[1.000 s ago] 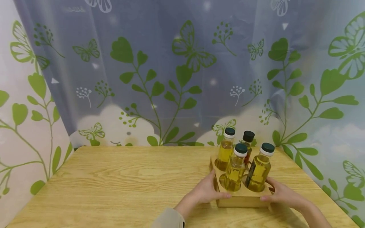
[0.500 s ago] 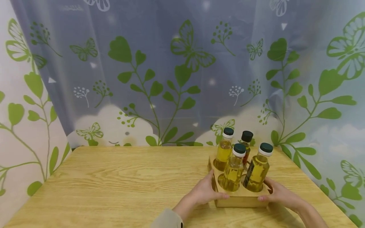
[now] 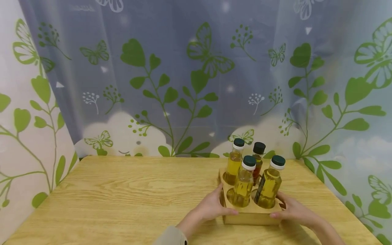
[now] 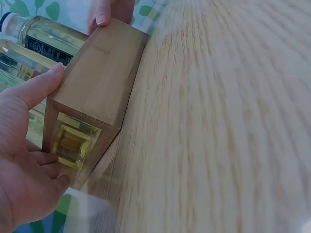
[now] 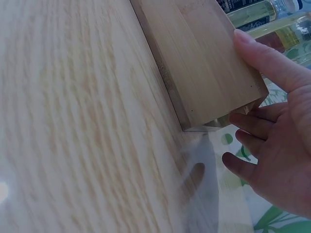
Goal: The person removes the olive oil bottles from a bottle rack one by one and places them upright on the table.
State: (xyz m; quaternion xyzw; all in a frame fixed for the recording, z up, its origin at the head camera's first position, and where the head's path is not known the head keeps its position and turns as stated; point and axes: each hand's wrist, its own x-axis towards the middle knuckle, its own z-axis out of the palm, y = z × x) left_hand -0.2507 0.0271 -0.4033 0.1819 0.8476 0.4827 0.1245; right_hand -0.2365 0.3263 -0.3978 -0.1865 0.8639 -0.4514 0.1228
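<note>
A wooden bottle rack (image 3: pixel 251 219) stands at the right of the table in the head view, with several bottles upright in its round holes. The front left bottle (image 3: pixel 243 187), front right bottle (image 3: pixel 268 187) and rear left bottle (image 3: pixel 234 165) hold yellow liquid under dark green caps with white collars. Behind them is a black-capped bottle (image 3: pixel 258 163), partly hidden. My left hand (image 3: pixel 211 206) grips the rack's left end, thumb over the front top edge. At the opposite end my right hand (image 3: pixel 294 209) holds it likewise, its fingers (image 5: pixel 252 126) by the open end in the right wrist view.
Wood-grain table (image 3: pixel 128 197) extends to the left of the rack. A curtain (image 3: pixel 171 102) printed with leaves and butterflies hangs behind the table and along both sides.
Both hands have shifted the rack with its bottles a little to the left along the table. The head view has also swayed slightly.
</note>
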